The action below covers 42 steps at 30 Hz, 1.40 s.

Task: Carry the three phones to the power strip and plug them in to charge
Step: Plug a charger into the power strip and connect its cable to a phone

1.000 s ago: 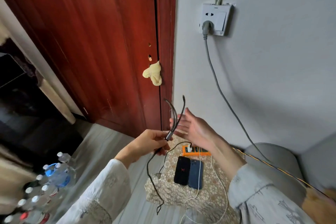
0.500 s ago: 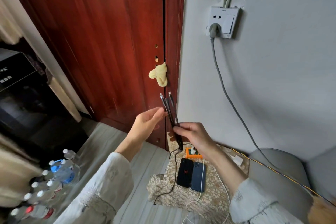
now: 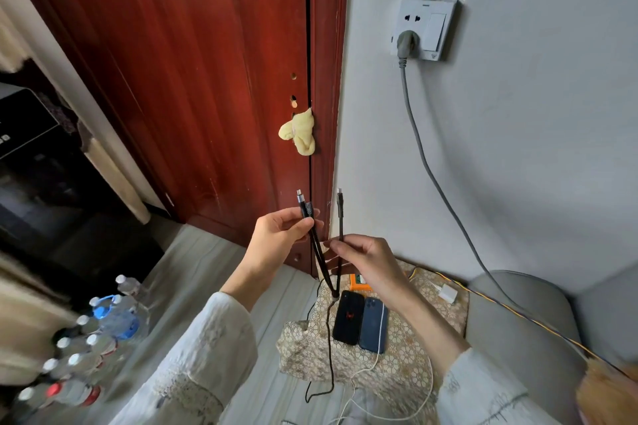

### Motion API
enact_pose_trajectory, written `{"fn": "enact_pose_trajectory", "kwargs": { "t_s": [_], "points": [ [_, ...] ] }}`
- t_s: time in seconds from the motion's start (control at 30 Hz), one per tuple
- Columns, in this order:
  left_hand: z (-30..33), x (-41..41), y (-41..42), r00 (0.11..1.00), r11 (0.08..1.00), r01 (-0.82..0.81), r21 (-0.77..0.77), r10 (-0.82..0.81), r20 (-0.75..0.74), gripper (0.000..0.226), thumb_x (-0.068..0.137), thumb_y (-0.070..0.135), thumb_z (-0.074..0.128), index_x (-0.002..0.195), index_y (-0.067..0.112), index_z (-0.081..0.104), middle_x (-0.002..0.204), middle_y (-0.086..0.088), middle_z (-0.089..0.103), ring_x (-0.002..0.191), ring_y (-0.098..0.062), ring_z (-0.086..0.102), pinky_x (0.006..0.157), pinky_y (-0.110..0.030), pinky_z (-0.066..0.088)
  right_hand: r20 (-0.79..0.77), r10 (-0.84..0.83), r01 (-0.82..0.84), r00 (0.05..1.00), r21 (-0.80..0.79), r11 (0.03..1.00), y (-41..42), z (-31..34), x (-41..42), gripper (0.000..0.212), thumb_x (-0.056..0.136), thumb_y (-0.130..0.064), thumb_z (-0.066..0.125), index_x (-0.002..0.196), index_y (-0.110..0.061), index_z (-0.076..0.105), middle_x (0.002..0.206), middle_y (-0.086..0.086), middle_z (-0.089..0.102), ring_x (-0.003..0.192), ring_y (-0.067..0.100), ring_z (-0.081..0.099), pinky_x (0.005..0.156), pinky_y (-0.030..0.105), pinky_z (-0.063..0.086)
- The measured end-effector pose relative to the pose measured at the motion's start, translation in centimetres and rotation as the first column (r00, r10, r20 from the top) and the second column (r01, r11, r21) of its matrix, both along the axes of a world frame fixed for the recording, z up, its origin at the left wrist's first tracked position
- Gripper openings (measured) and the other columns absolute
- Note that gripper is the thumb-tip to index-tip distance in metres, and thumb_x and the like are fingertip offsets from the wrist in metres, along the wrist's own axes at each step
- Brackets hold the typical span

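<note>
A black phone (image 3: 348, 317) and a dark blue phone (image 3: 373, 324) lie side by side on a patterned cloth (image 3: 407, 369), with a white cable (image 3: 381, 328) across the blue one. The orange power strip (image 3: 359, 281) sits just behind them, mostly hidden by my right wrist. I hold a black multi-head charging cable (image 3: 329, 338) raised above the phones. My left hand (image 3: 279, 235) pinches one black connector branch (image 3: 305, 209). My right hand (image 3: 366, 259) pinches a second connector branch (image 3: 340, 214). A third phone is not visible.
A grey cord (image 3: 428, 162) runs from the wall socket (image 3: 423, 29) down behind a grey seat (image 3: 511, 321). A white charger plug (image 3: 448, 294) lies on the cloth. A red wooden door (image 3: 193, 79) stands behind, and several water bottles (image 3: 86, 342) crowd the floor at left.
My left hand has closed on one connector branch and drawn it away from the other branch, which my right hand still holds. The branches now spread in a V.
</note>
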<state>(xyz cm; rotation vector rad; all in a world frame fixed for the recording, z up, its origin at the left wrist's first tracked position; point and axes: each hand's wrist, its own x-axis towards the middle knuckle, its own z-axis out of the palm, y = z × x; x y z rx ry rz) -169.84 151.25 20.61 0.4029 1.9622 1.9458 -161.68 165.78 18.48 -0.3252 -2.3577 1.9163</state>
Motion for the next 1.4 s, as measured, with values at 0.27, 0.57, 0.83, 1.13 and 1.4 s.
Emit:
{"fn": "enact_pose_trajectory", "kwargs": {
  "t_s": [0.27, 0.57, 0.83, 1.13, 1.4],
  "points": [
    [-1.3, 0.0, -0.7, 0.994, 0.998, 0.032, 0.048, -0.037, 0.105, 0.019, 0.089, 0.007, 0.053, 0.086, 0.019, 0.068, 0.074, 0.004, 0.074, 0.074, -0.008, 0.064, 0.071, -0.022, 0.045, -0.077, -0.011, 0.015, 0.997, 0.063, 0.998, -0.6, 0.1, -0.3, 0.022, 0.088, -0.017, 0.058, 0.106, -0.011, 0.068, 0.074, -0.001, 0.069, 0.059, 0.002, 0.059, 0.058, 0.012, 0.044],
    [-2.2, -0.4, -1.2, 0.978, 0.999, -0.036, 0.01, 0.033, 0.206, 0.018, 0.09, 0.007, 0.051, 0.087, 0.013, 0.068, 0.072, 0.005, 0.072, 0.07, -0.009, 0.063, 0.069, -0.023, 0.048, -0.155, 0.034, -0.003, 0.987, 0.198, 0.98, -1.2, 0.1, -0.5, 0.025, 0.088, -0.018, 0.058, 0.075, -0.003, 0.072, 0.062, 0.009, 0.068, 0.046, 0.001, 0.056, 0.054, 0.018, 0.047],
    [-5.4, 0.0, -1.4, 0.966, 0.854, -0.217, -0.473, 0.258, 0.024, 0.044, 0.088, 0.011, 0.052, 0.131, 0.012, 0.043, 0.126, -0.005, 0.052, 0.101, -0.014, 0.051, 0.081, -0.025, 0.04, -0.008, -0.111, 0.111, 0.994, 0.103, 0.988, -0.8, -2.3, -1.0, 0.014, 0.082, -0.017, 0.066, 0.074, -0.006, 0.069, 0.067, 0.003, 0.066, 0.066, 0.019, 0.066, 0.07, 0.037, 0.057],
    [-9.3, 2.8, 1.4, 0.944, 0.919, 0.252, -0.303, -0.164, 0.288, 0.02, 0.094, 0.012, 0.044, 0.106, 0.005, 0.058, 0.086, -0.01, 0.067, 0.086, -0.021, 0.064, 0.088, -0.034, 0.049, 0.214, -0.261, 0.27, 0.941, -0.012, 0.963, 0.7, -6.1, -3.1, 0.016, 0.077, -0.027, 0.071, 0.077, -0.012, 0.074, 0.086, 0.024, 0.071, 0.081, 0.037, 0.064, 0.059, 0.029, 0.051],
    [-19.9, 0.8, 1.1, 0.95, 0.897, 0.125, -0.424, 0.014, 0.311, 0.018, 0.092, 0.004, 0.045, 0.09, 0.008, 0.062, 0.066, -0.001, 0.062, 0.041, -0.002, 0.054, 0.047, -0.017, 0.049, 0.514, 0.051, 0.028, 0.856, -0.145, 0.989, 3.5, -18.1, -3.2, 0.012, 0.087, -0.035, 0.056, 0.095, -0.031, 0.064, 0.101, -0.012, 0.064, 0.095, 0.005, 0.059, 0.082, 0.023, 0.049]
  ]
}}
